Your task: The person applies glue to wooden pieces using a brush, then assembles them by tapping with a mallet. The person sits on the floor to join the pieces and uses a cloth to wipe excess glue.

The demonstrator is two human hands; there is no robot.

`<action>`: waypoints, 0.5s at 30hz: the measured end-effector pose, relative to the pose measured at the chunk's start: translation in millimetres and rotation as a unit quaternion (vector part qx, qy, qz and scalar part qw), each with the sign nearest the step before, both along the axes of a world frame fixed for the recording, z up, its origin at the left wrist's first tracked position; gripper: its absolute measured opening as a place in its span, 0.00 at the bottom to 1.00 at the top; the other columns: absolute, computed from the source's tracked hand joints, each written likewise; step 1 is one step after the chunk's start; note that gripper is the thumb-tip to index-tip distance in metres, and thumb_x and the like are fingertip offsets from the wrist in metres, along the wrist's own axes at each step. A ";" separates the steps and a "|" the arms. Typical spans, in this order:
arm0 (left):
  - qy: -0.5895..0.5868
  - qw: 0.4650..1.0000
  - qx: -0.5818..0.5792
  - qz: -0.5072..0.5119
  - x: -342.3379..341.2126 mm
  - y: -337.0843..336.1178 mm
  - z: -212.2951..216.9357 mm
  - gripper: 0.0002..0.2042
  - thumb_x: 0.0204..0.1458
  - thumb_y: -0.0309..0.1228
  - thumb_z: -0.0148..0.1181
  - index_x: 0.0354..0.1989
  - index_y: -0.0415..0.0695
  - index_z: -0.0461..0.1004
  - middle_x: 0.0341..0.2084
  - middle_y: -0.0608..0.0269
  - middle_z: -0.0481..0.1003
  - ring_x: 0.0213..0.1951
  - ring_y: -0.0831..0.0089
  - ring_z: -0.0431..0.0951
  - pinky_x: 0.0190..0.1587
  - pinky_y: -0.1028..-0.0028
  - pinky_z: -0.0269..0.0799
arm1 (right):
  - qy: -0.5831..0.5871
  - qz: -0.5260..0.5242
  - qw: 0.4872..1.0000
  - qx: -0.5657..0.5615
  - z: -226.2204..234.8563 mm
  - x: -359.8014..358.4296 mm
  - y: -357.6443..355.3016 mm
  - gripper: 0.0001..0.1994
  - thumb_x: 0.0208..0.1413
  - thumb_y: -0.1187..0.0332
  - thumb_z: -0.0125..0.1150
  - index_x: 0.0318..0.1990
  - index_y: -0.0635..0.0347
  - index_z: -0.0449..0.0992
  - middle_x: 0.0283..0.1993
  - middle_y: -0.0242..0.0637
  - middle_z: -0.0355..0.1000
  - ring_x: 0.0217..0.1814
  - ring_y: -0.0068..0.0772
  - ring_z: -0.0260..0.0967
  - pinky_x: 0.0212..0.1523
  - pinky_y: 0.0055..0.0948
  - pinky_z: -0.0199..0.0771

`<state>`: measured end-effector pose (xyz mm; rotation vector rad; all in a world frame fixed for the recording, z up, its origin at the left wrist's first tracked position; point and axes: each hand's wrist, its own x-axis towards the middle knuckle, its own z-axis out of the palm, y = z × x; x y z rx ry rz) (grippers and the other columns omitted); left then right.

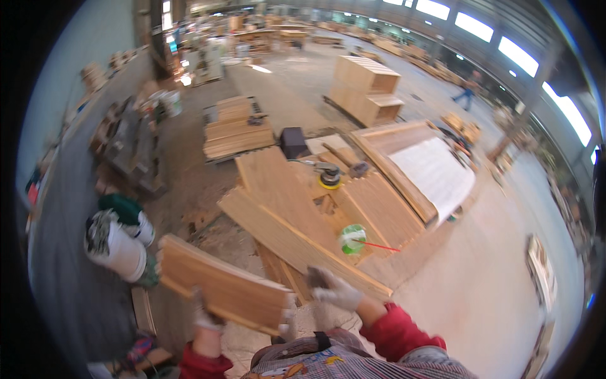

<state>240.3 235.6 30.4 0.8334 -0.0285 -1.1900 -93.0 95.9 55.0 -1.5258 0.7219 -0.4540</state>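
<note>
My left hand [205,316], gloved, grips the near edge of a wood panel [221,281], fingers curled up over it. My right hand [332,289], also gloved, is off the panel, fingers loosely bent and holding nothing; it hovers just beside the panel's right end and over the near end of a long board [297,243].

The panel is one piece, held low and tilted in front of me, its left corner out over the floor near two white buckets [120,240].

Ahead is the work pile: several flat boards, overlapping, too stacked to count exactly. On it sit one yellow sander [329,175], one green-and-white can [352,239] with a red straw, one dark box [293,142]. One white sheet [435,174] covers a frame on the right. One plank stack [237,129] sits farther back.

Open concrete floor [480,278] lies to my right. Left side is crowded by the buckets and clutter.
</note>
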 end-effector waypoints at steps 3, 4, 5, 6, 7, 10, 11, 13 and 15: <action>0.006 0.998 -0.047 0.050 75.7 18.1 7.4 0.33 0.56 0.56 0.51 0.64 0.47 0.60 0.58 0.59 0.67 0.57 0.58 0.68 0.59 0.57 0.66 | 0.375 -0.173 0.845 -0.340 -15.6 12.0 -59.0 0.40 0.47 0.47 0.64 0.63 0.61 0.59 0.61 0.51 0.62 0.62 0.51 0.61 0.60 0.43 0.63; 0.013 0.998 -0.031 0.049 101.7 25.3 -3.6 0.33 0.56 0.56 0.50 0.64 0.48 0.59 0.58 0.59 0.66 0.57 0.58 0.68 0.59 0.57 0.65 | 0.396 -0.182 0.837 -0.330 -35.3 9.7 -77.6 0.39 0.46 0.47 0.65 0.62 0.60 0.60 0.60 0.51 0.62 0.62 0.52 0.61 0.59 0.43 0.64; 0.019 0.998 -0.015 0.060 122.2 32.1 -11.3 0.33 0.56 0.56 0.50 0.64 0.48 0.59 0.59 0.59 0.66 0.58 0.58 0.68 0.59 0.57 0.65 | 0.413 -0.180 0.831 -0.325 -46.7 13.7 -94.2 0.38 0.45 0.47 0.65 0.61 0.59 0.61 0.60 0.51 0.63 0.61 0.53 0.62 0.58 0.43 0.65; -0.004 0.993 0.011 0.116 123.8 36.6 1.6 0.33 0.56 0.56 0.50 0.65 0.48 0.59 0.59 0.59 0.66 0.58 0.59 0.67 0.59 0.58 0.65 | 0.435 -0.157 0.839 -0.286 -46.3 23.6 -100.9 0.38 0.45 0.46 0.65 0.61 0.57 0.61 0.60 0.51 0.63 0.62 0.53 0.61 0.58 0.42 0.65; -0.027 0.984 0.036 0.171 125.1 36.9 11.5 0.33 0.57 0.57 0.50 0.65 0.49 0.58 0.59 0.59 0.65 0.58 0.59 0.67 0.59 0.58 0.65 | 0.455 -0.133 0.845 -0.247 -41.6 34.5 -106.7 0.38 0.45 0.46 0.65 0.61 0.56 0.62 0.60 0.51 0.63 0.62 0.53 0.61 0.58 0.42 0.65; -0.016 0.983 0.026 0.179 165.1 45.2 -8.8 0.33 0.56 0.57 0.50 0.65 0.49 0.58 0.58 0.60 0.66 0.57 0.60 0.67 0.58 0.59 0.66 | 0.467 -0.092 0.857 -0.199 -34.3 64.9 -130.0 0.38 0.43 0.44 0.66 0.59 0.55 0.65 0.57 0.51 0.66 0.61 0.52 0.63 0.57 0.41 0.66; -0.035 0.978 0.049 0.199 172.5 41.6 -10.3 0.34 0.56 0.59 0.49 0.65 0.50 0.58 0.58 0.60 0.66 0.56 0.60 0.67 0.58 0.60 0.66 | 0.462 -0.071 0.863 -0.194 -33.6 71.9 -137.4 0.37 0.43 0.44 0.66 0.58 0.55 0.66 0.55 0.52 0.68 0.60 0.52 0.65 0.57 0.41 0.67; 0.033 0.975 0.071 0.207 176.9 25.6 -10.9 0.37 0.53 0.61 0.51 0.66 0.51 0.57 0.61 0.60 0.63 0.58 0.59 0.66 0.60 0.57 0.63 | 0.449 -0.040 0.874 -0.181 -32.3 83.5 -152.9 0.36 0.43 0.44 0.66 0.57 0.56 0.68 0.52 0.52 0.70 0.57 0.52 0.67 0.55 0.41 0.67; 0.065 0.982 0.066 0.167 188.9 -1.6 -28.3 0.39 0.52 0.62 0.52 0.67 0.51 0.56 0.62 0.60 0.61 0.59 0.59 0.65 0.61 0.56 0.62 | 0.446 -0.028 0.879 -0.167 -30.9 83.1 -167.3 0.35 0.43 0.45 0.66 0.55 0.57 0.69 0.50 0.52 0.72 0.55 0.52 0.68 0.54 0.40 0.68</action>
